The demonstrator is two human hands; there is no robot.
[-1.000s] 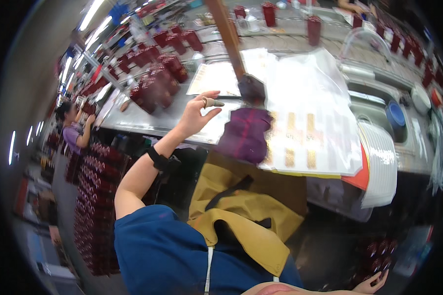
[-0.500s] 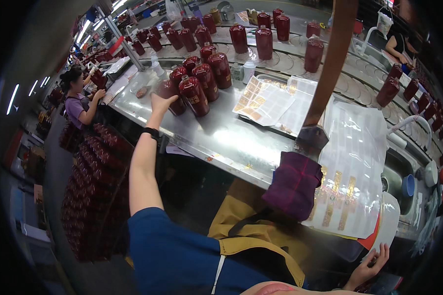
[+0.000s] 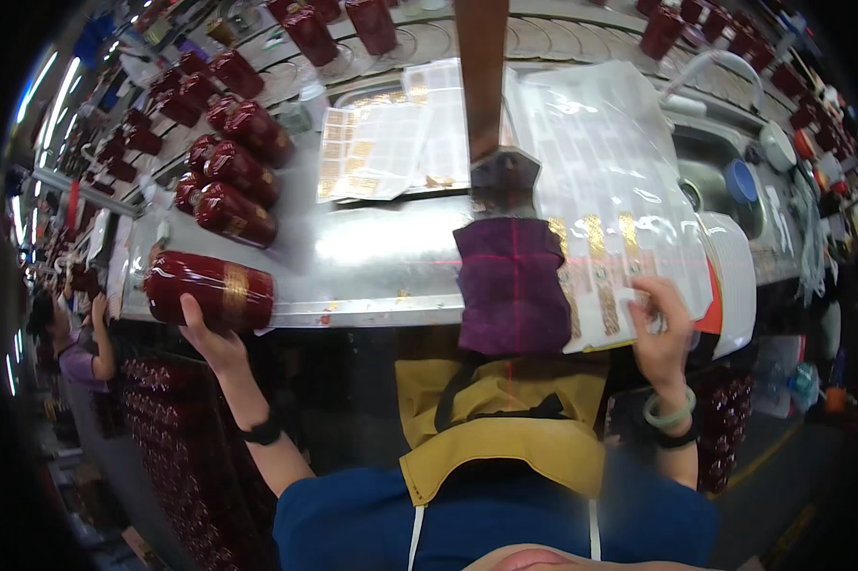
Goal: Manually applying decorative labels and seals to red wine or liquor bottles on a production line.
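My left hand (image 3: pixel 212 344) is wrapped round the lower side of a glossy dark red bottle (image 3: pixel 186 284), which lies tilted over the bench's front edge with its gold label band facing up. My right hand (image 3: pixel 665 333) is above the lower edge of a clear plastic-covered sheet (image 3: pixel 600 143) with gold label strips (image 3: pixel 594 233). Its thumb and fingertips are curled together in a pinch; what lies between them is too small to tell. Several more dark red bottles (image 3: pixel 242 171) stand in a cluster on the metal bench, beyond the held one.
A brown post (image 3: pixel 483 81) rises from the bench, with a purple cloth bundle (image 3: pixel 512 285) at its foot. Gold label sheets (image 3: pixel 367 147) lie left of it. At right is a sink with a blue bowl (image 3: pixel 739 181). Another person (image 3: pixel 85 357) works at far left.
My left hand has drawn a bottle from the cluster toward me and tipped it. My right hand has come up from the lower right to the label strips. The view has turned rightward.
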